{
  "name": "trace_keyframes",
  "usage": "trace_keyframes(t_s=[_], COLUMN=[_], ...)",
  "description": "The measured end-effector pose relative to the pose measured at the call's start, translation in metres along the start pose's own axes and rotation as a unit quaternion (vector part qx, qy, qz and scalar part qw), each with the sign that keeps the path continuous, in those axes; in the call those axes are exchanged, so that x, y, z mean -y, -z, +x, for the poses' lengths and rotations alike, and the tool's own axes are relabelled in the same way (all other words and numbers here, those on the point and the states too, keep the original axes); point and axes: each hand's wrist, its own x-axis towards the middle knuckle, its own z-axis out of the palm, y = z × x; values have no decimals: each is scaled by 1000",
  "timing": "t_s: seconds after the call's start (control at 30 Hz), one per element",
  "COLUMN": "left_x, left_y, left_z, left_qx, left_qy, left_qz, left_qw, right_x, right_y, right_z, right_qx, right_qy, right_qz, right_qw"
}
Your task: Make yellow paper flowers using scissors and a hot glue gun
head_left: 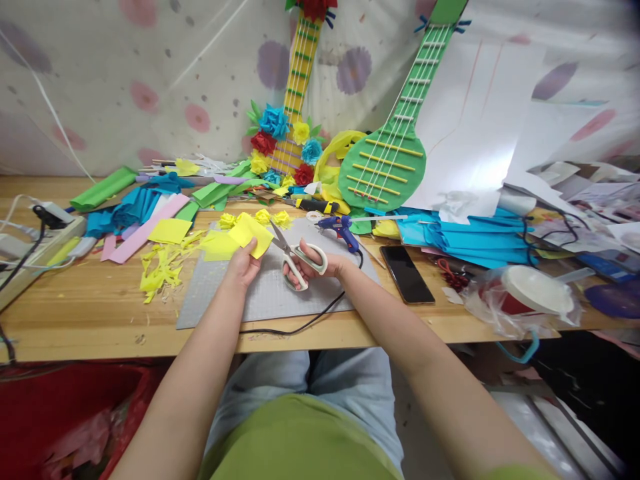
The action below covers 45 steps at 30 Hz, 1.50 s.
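Note:
My left hand (243, 264) pinches a folded yellow paper sheet (250, 235) above a grey cutting mat (280, 293). My right hand (313, 261) grips white-handled scissors (295, 257), fingers through the loops, the blades open and pointing up-left toward the yellow paper's right edge. Another yellow sheet (217, 244) lies on the mat's left corner. Small yellow paper flowers (263, 217) sit along the mat's far edge.
A blue glue gun (343, 228) with a black cord lies right of the scissors; a black phone (407, 274) beyond it. Yellow scraps (160, 267), coloured paper strips, two paper guitars (387, 160) at the back, a power strip (47, 220) left, a bagged white lid (537, 290) right.

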Motion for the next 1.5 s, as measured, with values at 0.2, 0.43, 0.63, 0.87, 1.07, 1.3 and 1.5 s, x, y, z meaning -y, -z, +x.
trace_keyframes(t_s=[0.2,0.43,0.63,0.87,1.07,1.3,1.5], left_x=[2,1,1,1,3,5,7], left_y=[-2,-4,-5,-6,-3,-1,-2], left_z=[-3,-2,-2,-4,0,0,-1], left_qx=[8,-15,-15,-14,-12,-6,-3], left_qy=[1,30,44,43,41,25,26], left_qz=[-2,-26,-25,-17,-15,-19,-17], left_qw=[1000,999,999,999,999,999,1000], right_x=[3,-11,-10,-7,-10,-12,-5], right_y=[-3,3,2,-3,0,7,2], right_z=[3,10,8,4,5,1,-4], right_qx=[-8,-19,-19,-44,-62,-50,-49], right_qy=[12,56,75,75,64,78,33], right_qz=[-6,24,49,60,52,47,37], right_qw=[1000,998,996,994,995,995,998])
